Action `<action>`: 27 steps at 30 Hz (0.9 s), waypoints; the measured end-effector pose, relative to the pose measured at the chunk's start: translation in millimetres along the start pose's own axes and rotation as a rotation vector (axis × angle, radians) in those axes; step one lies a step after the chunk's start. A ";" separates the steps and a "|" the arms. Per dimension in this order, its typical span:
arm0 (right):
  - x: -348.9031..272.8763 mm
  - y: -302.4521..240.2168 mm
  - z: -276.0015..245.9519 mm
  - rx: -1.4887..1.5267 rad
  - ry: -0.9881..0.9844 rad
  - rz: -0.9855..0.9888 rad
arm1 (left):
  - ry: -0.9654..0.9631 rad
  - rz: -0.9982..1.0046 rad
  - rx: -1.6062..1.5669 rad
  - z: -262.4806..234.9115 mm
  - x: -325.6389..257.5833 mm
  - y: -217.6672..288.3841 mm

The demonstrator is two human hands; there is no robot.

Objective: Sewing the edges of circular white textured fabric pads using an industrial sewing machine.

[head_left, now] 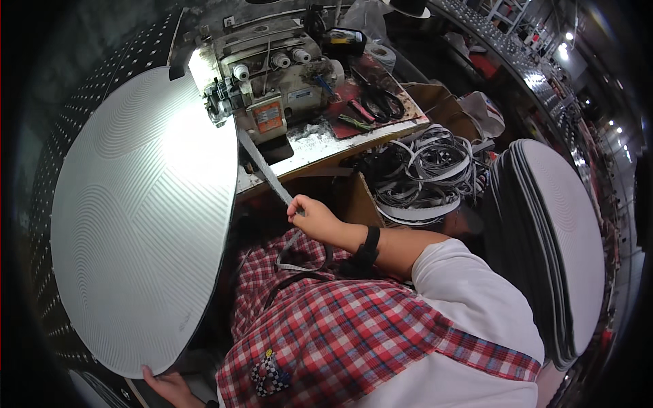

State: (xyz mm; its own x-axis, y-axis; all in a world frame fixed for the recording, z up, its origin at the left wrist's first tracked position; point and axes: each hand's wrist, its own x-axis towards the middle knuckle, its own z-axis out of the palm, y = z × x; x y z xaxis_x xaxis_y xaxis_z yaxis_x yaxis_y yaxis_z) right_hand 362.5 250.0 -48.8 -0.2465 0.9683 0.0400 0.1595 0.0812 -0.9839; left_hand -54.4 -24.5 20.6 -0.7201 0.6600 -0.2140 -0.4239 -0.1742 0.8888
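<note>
At 9 o'clock a large pale-grey oval mat with a pattern of curved lines (143,224) is held tilted, its upper right edge set beside the foot of a grimy beige metal sewing machine (299,95) at 11 o'clock. A stack of similar oval mats with dark edges (568,231) is stood on end at 3 o'clock, and a tangle of grey and white edging coils (435,160) is piled toward 2 o'clock. From the machine a narrow grey fabric strip (264,170) is led down to the right hand (314,217), near the centre, by which it is pinched between thumb and curled fingers. At 7 o'clock the mat's lower rim is touched by the left hand (169,387); its underside fingers are hidden, so how tightly it is closed cannot be told. The step in hand is judged to be edge binding; next, steady strip tension and a gradual turning of the mat seem called for.
</note>
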 end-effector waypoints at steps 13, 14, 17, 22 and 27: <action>-32.5 20.2 -25.8 -0.197 -0.299 0.508 | 0.039 0.147 -0.100 12.1 -7.9 -3.2; -34.1 26.1 -26.6 -0.272 -0.310 0.465 | 0.205 0.077 0.022 10.9 -8.8 -3.3; -36.9 42.9 -29.3 -0.408 -0.355 0.500 | 0.022 -0.100 -0.016 5.3 -17.0 -9.2; -40.7 54.6 -28.0 -0.597 -0.464 0.384 | -0.106 -0.095 -0.052 7.7 -19.7 -10.0; -38.6 54.1 -29.6 -0.739 -0.612 0.440 | 0.082 0.054 -0.008 23.9 -21.1 -8.5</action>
State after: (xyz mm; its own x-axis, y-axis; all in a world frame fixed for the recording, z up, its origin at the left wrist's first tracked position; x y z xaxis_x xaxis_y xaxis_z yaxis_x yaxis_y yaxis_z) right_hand 408.9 224.0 -98.4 -0.4333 0.6796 -0.5919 0.8437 0.0751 -0.5315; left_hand -22.5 -19.5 27.3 -0.7848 0.5871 -0.1983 -0.3869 -0.2142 0.8969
